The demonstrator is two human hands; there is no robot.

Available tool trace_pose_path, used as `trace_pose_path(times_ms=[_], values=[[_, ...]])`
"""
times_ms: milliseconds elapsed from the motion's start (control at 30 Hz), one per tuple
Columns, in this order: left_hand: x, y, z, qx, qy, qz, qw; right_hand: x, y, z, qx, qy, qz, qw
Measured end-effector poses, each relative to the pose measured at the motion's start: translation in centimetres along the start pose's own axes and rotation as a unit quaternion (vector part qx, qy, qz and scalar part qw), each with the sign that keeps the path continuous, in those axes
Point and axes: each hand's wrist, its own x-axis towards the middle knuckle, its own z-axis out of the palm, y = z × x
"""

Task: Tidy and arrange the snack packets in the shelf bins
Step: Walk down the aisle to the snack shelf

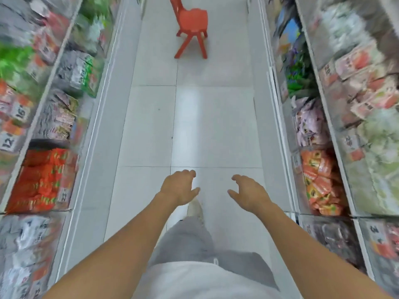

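I stand in a shop aisle between two rows of shelf bins full of snack packets, all blurred. On the left is a bin of red packets (43,180), with grey and green packets (79,74) further along. On the right is a bin of orange packets (321,182), with pale pink packets (311,126) beyond it. My left hand (179,187) and my right hand (250,192) hang out in front of me over the floor, fingers loosely curled, holding nothing and touching no packet.
The white tiled aisle floor (194,126) runs ahead. A red plastic chair (191,26) stands in the middle of the aisle at the far end. My grey trouser leg and pale shoe (195,210) show below my hands.
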Motion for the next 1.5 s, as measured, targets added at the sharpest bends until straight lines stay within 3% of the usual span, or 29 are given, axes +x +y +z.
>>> trace_pose_path(times_ms=[367,700,1000,1233,1500], values=[[34.3,3.3,-25.1,0.111,-0.01,0.056,0.992,30.0,4.0,-26.7,-0.007,0.016,0.002,1.0],[60.2,3.1,-47.5,0.002,0.027,0.011,1.0,57.0,3.1,-49.5,0.033,-0.011,0.008,0.999],[86.1,-0.7,-64.2,0.016,0.016,0.042,0.999,80.1,1.4,-66.9,0.085,0.022,0.046,0.995],[103.7,1.6,-74.2,0.029,-0.01,0.06,0.998,94.1,4.4,-77.7,0.172,0.06,0.065,0.981],[119.8,4.8,-84.0,0.033,-0.018,0.054,0.998,108.4,8.1,-88.6,0.232,0.049,0.091,0.967]])
